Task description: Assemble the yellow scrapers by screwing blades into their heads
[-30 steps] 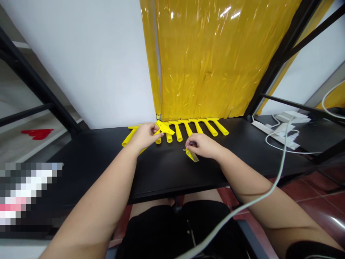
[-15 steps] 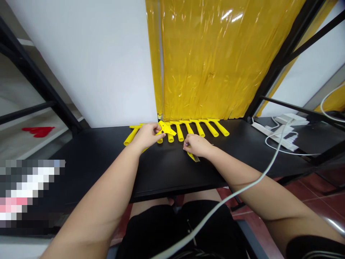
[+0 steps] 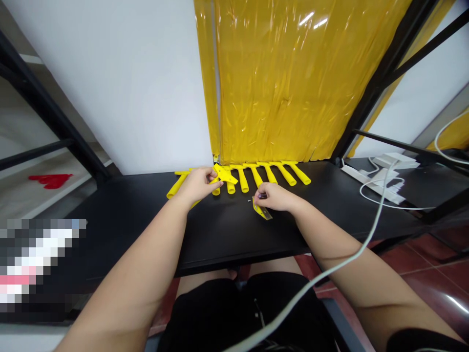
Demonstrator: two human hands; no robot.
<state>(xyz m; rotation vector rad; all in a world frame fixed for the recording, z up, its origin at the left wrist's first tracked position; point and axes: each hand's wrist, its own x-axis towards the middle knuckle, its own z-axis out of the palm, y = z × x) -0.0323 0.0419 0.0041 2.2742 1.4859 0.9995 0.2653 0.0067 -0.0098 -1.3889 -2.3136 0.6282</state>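
Note:
My left hand is closed round a yellow plastic scraper handle, its flat, wide head with small holes turned up between thumb and fingers. The pinched fingers of my right hand are at a small yellow plate with a dark metal blade, which lies on the black table. Whatever those fingertips hold is too small to make out. A tiny light-coloured piece rests just left of them. Behind both hands, several more yellow handles lie in a row.
The black table meets a white panel and a yellow plastic curtain at the back. White power strips with cords lie to the right. A pale cable crosses over my right forearm. A red item sits on the left shelf.
My right hand has shifted slightly right, uncovering more of the yellow plate and the tiny piece beside it. My left hand keeps its hold on the scraper handle.

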